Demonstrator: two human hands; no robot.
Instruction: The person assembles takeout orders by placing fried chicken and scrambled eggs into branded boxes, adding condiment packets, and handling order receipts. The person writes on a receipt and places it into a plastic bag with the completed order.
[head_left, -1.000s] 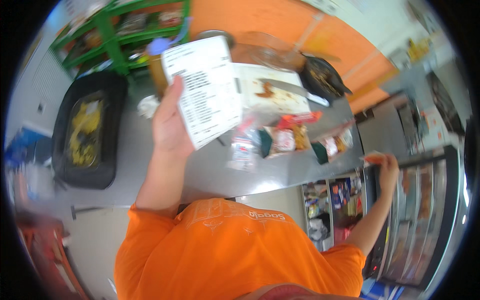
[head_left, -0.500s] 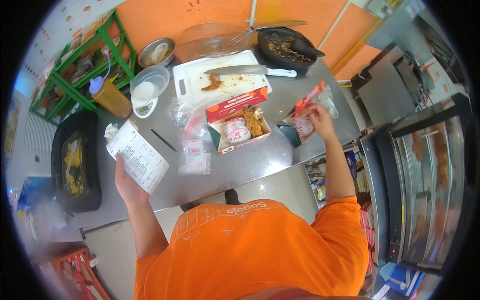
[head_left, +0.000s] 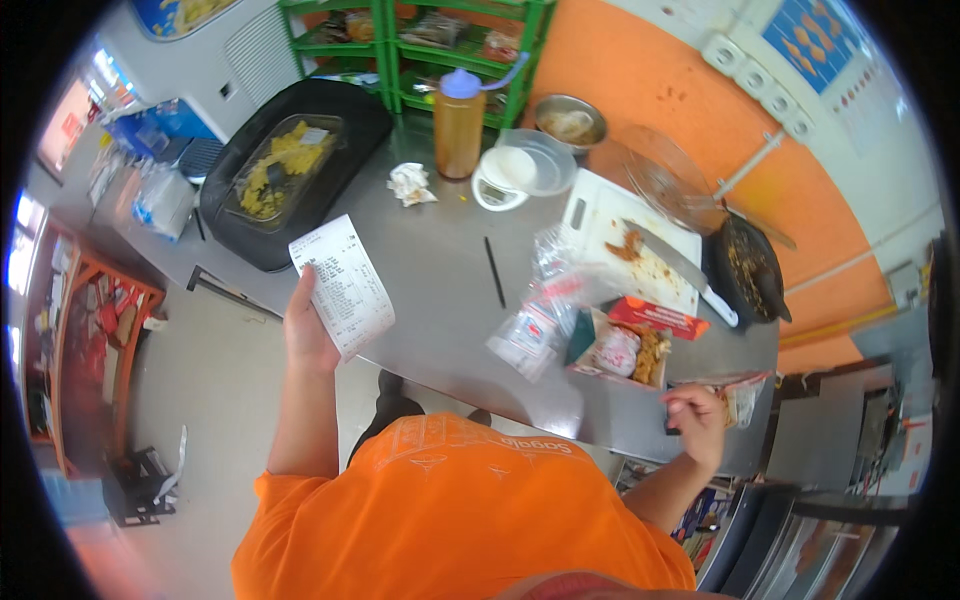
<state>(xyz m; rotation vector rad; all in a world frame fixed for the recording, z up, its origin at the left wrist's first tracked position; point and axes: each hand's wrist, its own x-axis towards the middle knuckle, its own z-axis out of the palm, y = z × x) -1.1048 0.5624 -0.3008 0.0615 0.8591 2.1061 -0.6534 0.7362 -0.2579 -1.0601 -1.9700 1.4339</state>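
Receipt [head_left: 345, 292] pinched in left hand [head_left: 312, 330], thumb on its left edge, held over table's [head_left: 440, 315] front edge; right hand [head_left: 700, 422] at partly hidden box [head_left: 718, 380], fingers curled, cannot tell if they grip anything; open box [head_left: 662, 317] just left holds wrapped bundle [head_left: 617, 350] and chicken [head_left: 652, 356]; knife [head_left: 680, 260] lies across board [head_left: 598, 205] behind

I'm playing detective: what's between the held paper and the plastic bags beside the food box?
In the head view, a thin black stick lies on the table between paper and bags.

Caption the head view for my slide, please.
Left hand holds a printed receipt; right hand near an open food box on a metal table.
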